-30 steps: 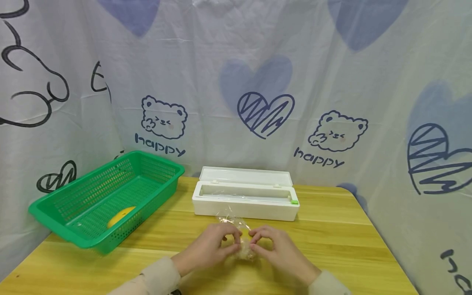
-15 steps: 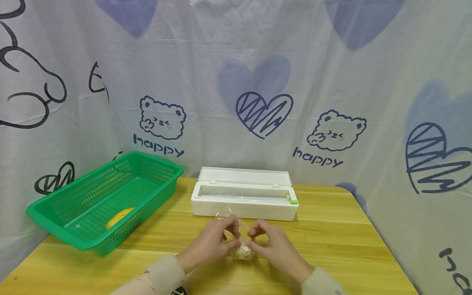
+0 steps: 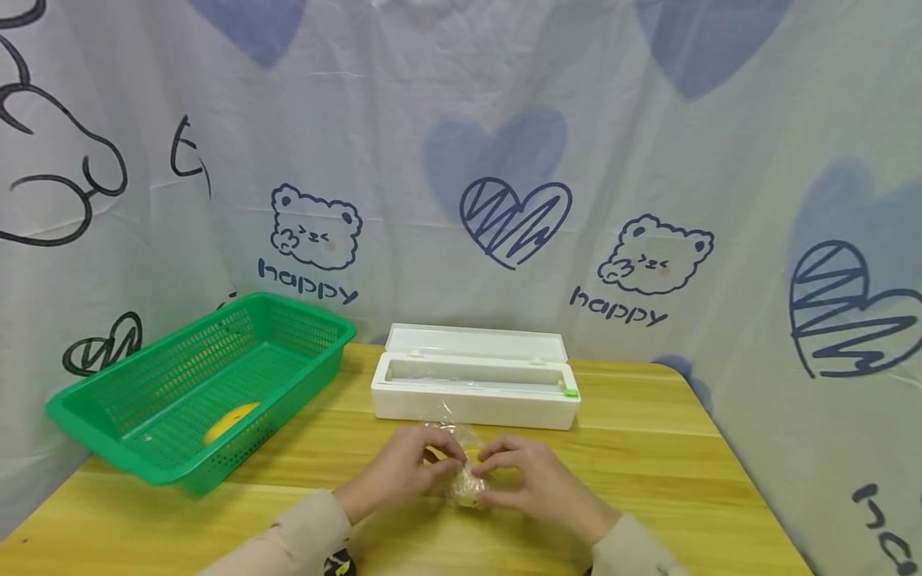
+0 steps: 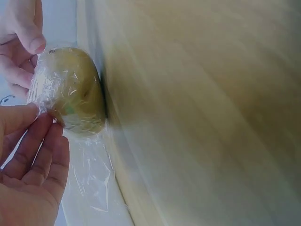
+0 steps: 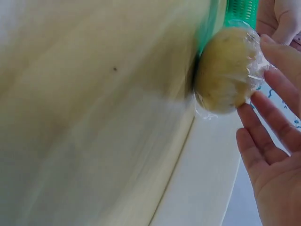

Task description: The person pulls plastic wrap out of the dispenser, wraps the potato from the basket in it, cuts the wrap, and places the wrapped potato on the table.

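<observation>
A rounded yellow-brown potato [image 4: 80,89] lies on the table under clear cling film [image 3: 467,486], which is bunched and wrinkled on its near side. With thumb and fingertips, my left hand [image 3: 403,472] pinches the gathered film. My right hand [image 3: 531,486] holds the wrapped potato's other side, its thumb and fingers spread around the wrinkled film. From the potato, a loose sheet of film stretches back toward a white cling film dispenser [image 3: 475,408] with its lid up. The hands hide much of the potato in the head view.
A green perforated basket [image 3: 173,472] stands at the left of the wooden table [image 3: 634,464], a yellow fruit [image 3: 229,422] inside it. A green slider [image 3: 571,393] sits at the dispenser's right end. Printed cloth [image 3: 410,280] hangs behind.
My fingers have shifted over the film, the left fingertips moving in toward the bunched part. The right fingers have opened wider around the wrapped potato. Dispenser and basket stay in place.
</observation>
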{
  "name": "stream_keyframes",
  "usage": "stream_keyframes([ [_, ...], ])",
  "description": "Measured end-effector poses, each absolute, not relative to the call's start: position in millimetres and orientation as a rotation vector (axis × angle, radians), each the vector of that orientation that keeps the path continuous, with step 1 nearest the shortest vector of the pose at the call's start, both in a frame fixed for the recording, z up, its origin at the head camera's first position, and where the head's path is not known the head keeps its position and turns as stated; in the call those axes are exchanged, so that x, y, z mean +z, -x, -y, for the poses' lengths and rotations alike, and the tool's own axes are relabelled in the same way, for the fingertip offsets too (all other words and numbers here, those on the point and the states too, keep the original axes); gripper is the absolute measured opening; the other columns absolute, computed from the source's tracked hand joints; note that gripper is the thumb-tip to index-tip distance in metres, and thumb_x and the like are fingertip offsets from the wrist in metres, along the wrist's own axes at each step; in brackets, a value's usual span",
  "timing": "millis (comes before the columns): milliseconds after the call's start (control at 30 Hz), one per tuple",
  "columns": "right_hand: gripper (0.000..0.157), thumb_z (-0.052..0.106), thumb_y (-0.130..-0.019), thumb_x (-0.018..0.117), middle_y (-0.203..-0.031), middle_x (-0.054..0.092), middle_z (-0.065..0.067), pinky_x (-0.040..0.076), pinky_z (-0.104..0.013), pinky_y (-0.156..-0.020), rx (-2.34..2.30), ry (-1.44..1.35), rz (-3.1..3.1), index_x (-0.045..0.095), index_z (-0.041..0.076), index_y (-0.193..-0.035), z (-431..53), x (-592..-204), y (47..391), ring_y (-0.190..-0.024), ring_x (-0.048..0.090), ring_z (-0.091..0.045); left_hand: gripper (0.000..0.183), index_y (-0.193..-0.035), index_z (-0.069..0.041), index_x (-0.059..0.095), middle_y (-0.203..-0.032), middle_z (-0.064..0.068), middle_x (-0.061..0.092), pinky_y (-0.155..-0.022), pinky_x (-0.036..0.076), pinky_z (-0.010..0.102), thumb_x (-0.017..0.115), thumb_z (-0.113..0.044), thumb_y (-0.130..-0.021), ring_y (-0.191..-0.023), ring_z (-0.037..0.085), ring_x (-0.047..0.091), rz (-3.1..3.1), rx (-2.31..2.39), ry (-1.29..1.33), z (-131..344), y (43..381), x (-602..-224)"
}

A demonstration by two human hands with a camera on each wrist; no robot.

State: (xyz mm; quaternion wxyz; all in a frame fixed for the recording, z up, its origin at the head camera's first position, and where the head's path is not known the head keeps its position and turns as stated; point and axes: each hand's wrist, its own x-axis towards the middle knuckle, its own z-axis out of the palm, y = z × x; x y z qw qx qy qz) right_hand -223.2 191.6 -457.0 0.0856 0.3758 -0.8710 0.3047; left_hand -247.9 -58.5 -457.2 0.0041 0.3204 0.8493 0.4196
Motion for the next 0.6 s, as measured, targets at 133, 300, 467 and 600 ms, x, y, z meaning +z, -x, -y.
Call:
stream_keyframes([
  [133,0.023,0.025,-0.089,0.087,-0.117,0.077,-0.003,0.061,-0.035,-0.099,0.919,-1.181,2.577,0.084,0.016,-0.110,-196,-456,227,-0.108,0.072,-0.015,0.007,-0.094,-0.014,0.081,-0.096,-0.002,0.081,-0.078,0.060,0.020,0.079,-0.008,-0.096,-0.090,0.005,0.072,-2.670,1.327,-0.977,54,250,-456],
  [300,0.019,0.025,-0.088,0.086,-0.114,0.079,0.001,0.061,-0.033,-0.100,1.011,-1.127,2.593,0.085,0.018,-0.106,-199,-458,232,-0.106,0.073,-0.012,0.017,-0.087,-0.009,0.069,-0.086,-0.001,0.075,-0.073,0.059,0.021,0.083,0.001,-0.089,-0.079,0.002,0.067,-2.699,1.398,-0.966,48,254,-454],
  [467,0.018,0.028,-0.090,0.085,-0.113,0.079,0.002,0.060,-0.032,-0.100,1.089,-1.093,2.620,0.086,0.019,-0.105,-201,-460,235,-0.106,0.073,-0.011,0.020,-0.083,-0.013,0.072,-0.083,-0.002,0.076,-0.071,0.058,0.019,0.082,0.003,-0.089,-0.077,-0.001,0.066,-2.736,1.351,-1.026,48,254,-454],
  [600,0.017,0.025,-0.093,0.083,-0.113,0.080,0.001,0.061,-0.030,-0.097,1.077,-1.118,2.610,0.087,0.017,-0.107,-202,-460,235,-0.105,0.074,-0.013,0.014,-0.087,-0.014,0.081,-0.086,-0.001,0.081,-0.070,0.060,0.020,0.080,0.000,-0.092,-0.079,-0.001,0.069,-2.770,1.266,-1.114,51,252,-455],
])
